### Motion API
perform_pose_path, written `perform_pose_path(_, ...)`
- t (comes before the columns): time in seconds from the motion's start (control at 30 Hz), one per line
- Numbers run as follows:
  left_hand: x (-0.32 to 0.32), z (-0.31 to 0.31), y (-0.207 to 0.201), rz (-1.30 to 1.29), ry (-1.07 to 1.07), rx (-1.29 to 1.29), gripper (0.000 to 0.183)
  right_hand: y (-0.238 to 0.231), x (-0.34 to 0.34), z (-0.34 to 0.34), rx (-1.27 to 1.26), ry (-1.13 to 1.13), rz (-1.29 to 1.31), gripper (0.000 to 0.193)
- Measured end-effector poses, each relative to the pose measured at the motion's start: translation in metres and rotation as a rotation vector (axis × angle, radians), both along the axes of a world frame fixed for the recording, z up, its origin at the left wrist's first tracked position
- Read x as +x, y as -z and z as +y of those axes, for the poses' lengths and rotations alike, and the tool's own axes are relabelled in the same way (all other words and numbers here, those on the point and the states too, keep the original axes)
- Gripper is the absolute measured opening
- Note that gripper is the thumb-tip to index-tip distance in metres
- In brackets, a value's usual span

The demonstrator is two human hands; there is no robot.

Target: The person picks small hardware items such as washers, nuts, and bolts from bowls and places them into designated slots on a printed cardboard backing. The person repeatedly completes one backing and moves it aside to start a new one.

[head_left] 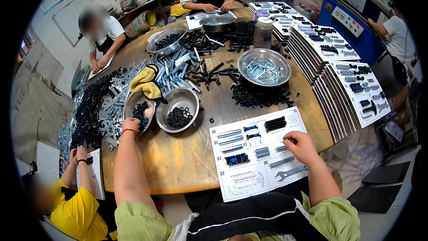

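My left hand (131, 125), with a red band at the wrist, reaches into a metal bowl (127, 109) of black and blue bolts (141, 110). Its fingers are bunched; what they hold is hidden. Over the right side of a white printed card (232, 185), my right hand (299, 145) is closed in a pinch; I cannot make out anything in it. On the card lie silver rods (230, 137), black bolts (275, 124), blue-banded bolts (237, 159), short silver tubes (262, 152) and an open-ended wrench (289, 173).
Beside the left bowl stands a bowl (161, 122) of black rings, with yellow gloves (145, 81) behind. Another bowl (243, 69) holds silver pins. Heaps of wrenches (109, 116) and tubes (176, 69) cover the table's left. Stacked filled cards (352, 69) stand right. Co-workers sit around the table.
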State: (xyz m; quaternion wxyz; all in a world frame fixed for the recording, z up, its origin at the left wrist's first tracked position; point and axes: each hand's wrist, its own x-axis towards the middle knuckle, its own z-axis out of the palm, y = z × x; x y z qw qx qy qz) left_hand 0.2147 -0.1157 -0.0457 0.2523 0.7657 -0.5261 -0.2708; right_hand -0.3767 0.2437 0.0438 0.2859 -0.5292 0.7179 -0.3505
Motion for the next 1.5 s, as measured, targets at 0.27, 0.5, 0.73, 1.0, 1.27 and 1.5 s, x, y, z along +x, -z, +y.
perform_pose_path(0.27,-0.051,0.016,-0.032,-0.632,0.056,0.21,0.029,0.008,-0.005,0.007,0.006,0.016,0.034,0.017)
perform_pose_path(0.5,-0.014,-0.015,0.001,-0.677,0.187,0.246,0.03,0.011,-0.008,0.011,0.023,0.029,0.031,0.017)
perform_pose_path(0.73,-0.065,0.025,-0.043,0.068,0.023,-0.276,0.024,0.008,-0.004,0.006,-0.053,-0.021,0.023,0.015)
perform_pose_path(1.0,-0.296,0.199,-0.112,0.526,0.815,0.104,0.025,-0.036,0.074,-0.05,-0.373,-0.288,-0.053,0.044)
perform_pose_path(1.27,-0.347,0.247,-0.088,0.874,0.764,0.478,0.02,0.0,0.054,-0.036,-0.282,-0.173,-0.144,0.018)
perform_pose_path(1.5,-0.358,0.258,-0.054,0.667,0.702,0.085,0.021,0.019,0.024,-0.023,-0.066,-0.069,-0.066,0.016)
